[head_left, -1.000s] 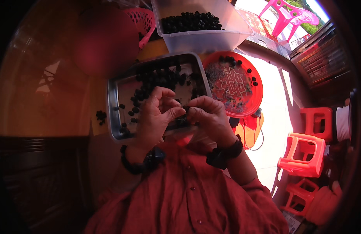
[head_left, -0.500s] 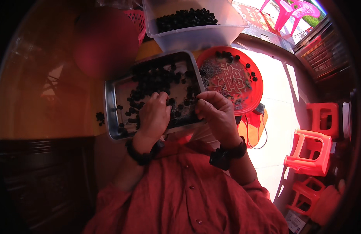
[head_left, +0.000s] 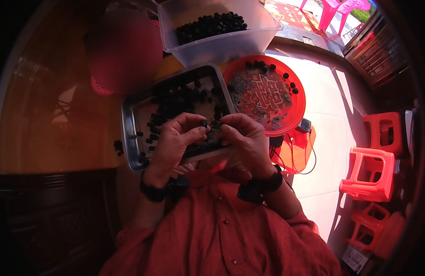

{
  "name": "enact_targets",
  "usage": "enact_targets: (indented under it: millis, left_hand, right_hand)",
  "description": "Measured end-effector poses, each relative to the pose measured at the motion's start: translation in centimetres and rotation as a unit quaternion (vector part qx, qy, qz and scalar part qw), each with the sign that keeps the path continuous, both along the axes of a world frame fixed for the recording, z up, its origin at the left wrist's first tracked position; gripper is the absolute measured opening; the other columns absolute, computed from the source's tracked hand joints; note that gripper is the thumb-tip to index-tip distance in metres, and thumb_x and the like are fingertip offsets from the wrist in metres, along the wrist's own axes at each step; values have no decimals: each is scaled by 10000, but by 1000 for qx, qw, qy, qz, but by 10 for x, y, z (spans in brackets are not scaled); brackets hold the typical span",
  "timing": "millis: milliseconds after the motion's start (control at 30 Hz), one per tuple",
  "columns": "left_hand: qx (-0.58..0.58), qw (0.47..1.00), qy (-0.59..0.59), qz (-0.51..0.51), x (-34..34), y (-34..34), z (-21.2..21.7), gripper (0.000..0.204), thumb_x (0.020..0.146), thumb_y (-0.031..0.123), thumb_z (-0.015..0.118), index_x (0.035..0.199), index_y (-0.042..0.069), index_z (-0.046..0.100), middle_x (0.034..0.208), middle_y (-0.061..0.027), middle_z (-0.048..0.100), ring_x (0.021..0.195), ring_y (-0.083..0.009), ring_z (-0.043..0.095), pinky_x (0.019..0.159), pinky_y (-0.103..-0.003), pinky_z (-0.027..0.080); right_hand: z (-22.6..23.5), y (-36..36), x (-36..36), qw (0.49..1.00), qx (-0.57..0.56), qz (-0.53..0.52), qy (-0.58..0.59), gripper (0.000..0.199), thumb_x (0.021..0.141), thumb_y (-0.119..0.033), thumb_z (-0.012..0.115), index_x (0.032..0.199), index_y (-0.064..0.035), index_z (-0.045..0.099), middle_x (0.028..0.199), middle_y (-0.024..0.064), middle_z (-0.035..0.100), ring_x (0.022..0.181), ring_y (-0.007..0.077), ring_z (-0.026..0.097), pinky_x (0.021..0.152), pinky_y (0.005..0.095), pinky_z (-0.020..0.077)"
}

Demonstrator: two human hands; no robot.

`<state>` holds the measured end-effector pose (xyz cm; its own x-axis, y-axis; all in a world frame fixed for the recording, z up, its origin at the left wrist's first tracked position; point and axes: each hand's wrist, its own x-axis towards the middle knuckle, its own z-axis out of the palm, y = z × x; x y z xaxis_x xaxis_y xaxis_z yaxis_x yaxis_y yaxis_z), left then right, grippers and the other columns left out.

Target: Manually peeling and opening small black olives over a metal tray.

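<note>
Watching remotely, I'm seeing the left hand (head_left: 176,141) pinching a small black piece (head_left: 204,123) above the metal tray (head_left: 128,138), fingers clamped on it; the right hand (head_left: 246,141) is hovering just beside, whether gripping I can't tell. The piece is looking light, firm, maybe slippery, favouring a side pinch; its direction and long axis are escaping me

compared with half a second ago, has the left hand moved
Yes: the left hand has moved right, closer to the right rim of the metal tray.
</note>
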<state>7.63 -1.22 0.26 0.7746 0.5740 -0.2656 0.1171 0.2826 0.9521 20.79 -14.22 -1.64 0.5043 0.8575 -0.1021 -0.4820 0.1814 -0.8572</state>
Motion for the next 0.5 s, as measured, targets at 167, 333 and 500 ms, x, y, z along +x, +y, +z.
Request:
enact_targets:
  millis: [167, 333, 500]
  left_hand:
    - [-93, 993, -66, -19, -11, 1, 1, 228, 868, 15, 566, 1095, 7, 549, 947, -69, 641, 791, -109, 609, 697, -231, 486]
    - [-146, 986, -74, -13, -17, 3, -3, 214, 874, 30, 570, 1085, 3, 551, 907, -65, 636, 777, -112, 617, 694, -223, 496]
    - [-147, 986, -79, -18, -21, 5, -6, 208, 877, 40, 571, 1080, -1, 556, 905, -65, 637, 772, -111, 616, 680, -222, 497]
  right_hand:
    - [6, 8, -13, 998, -16, -19, -49, 146, 839, -48, 626, 973, 1, 599, 826, 29, 638, 743, 69, 592, 647, 205, 471]
    - [0, 11, -21, 990, -12, -36, -138, 135, 823, 6, 619, 955, 9, 593, 846, 41, 634, 792, 87, 615, 665, 209, 480]
    - [-6, 15, -21, 966, -7, -58, -251, 129, 794, 37, 622, 920, 15, 604, 815, 61, 596, 782, 123, 636, 667, 225, 492]
